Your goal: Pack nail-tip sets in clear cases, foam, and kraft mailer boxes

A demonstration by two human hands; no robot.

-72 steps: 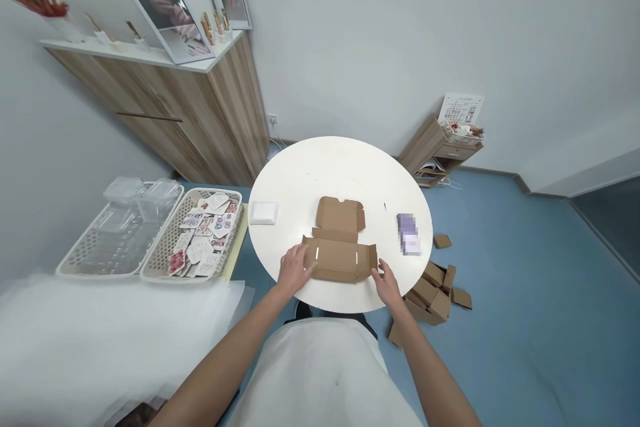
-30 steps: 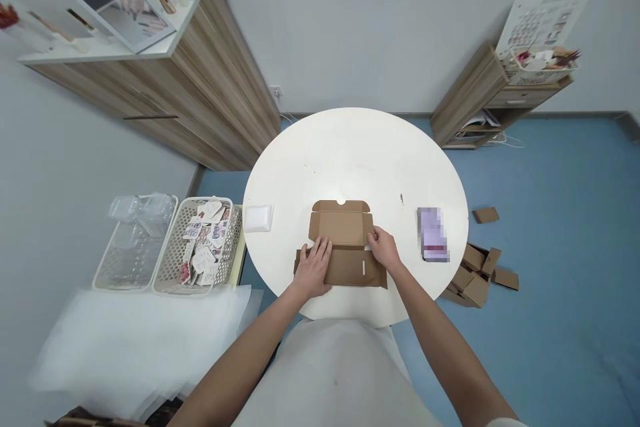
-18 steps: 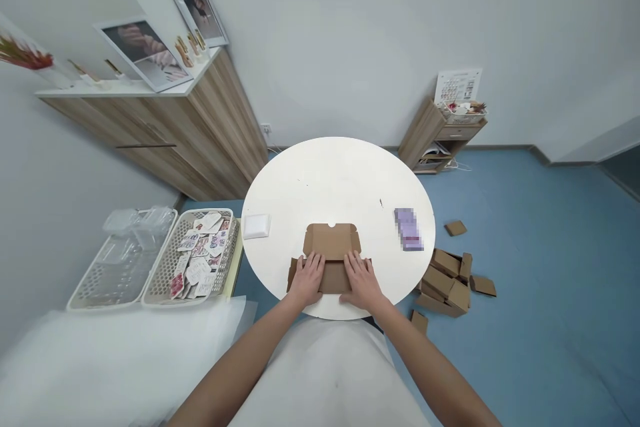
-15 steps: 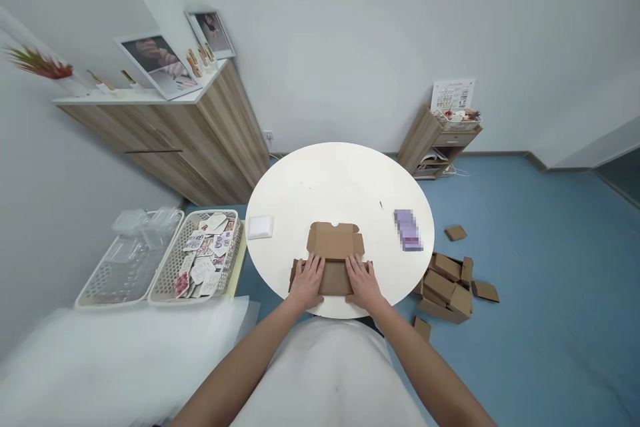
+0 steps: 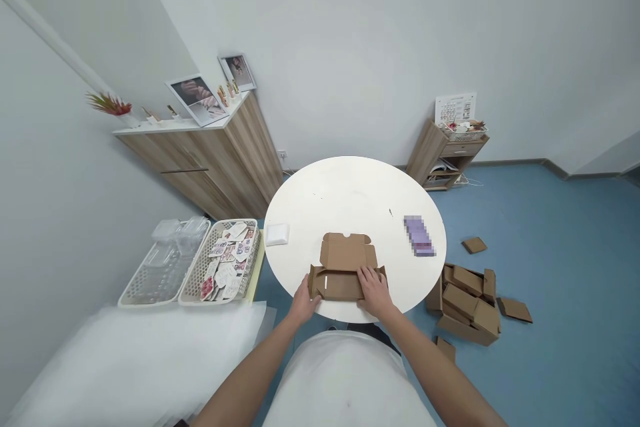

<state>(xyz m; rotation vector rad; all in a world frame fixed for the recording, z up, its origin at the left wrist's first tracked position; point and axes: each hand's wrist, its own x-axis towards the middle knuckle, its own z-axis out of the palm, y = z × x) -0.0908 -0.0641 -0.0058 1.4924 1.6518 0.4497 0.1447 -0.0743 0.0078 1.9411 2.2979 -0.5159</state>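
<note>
A brown cardboard box (image 5: 349,255) lies part-folded near the front edge of the round white table, its lid panel spread flat away from me. My left hand (image 5: 303,303) is closed around the box's left end, where a side flap stands up. Across the right part of the box's base rests my right hand (image 5: 376,292), fingers bent at the lid fold and thumb by the front edge. A small white strip shows on the base near its left end.
On the round table (image 5: 350,187) are a white packet (image 5: 277,234), a purple blurred stack (image 5: 419,236) and a small dark object. Baskets with cards (image 5: 227,260) and clear plastic boxes (image 5: 170,253) stand left. Folded cardboard boxes (image 5: 465,297) fill a carton on the floor at right.
The left hand has shifted from the box's top to its left end, where the side flap now stands up. My right hand stays on the right part. The camera view has shifted.
</note>
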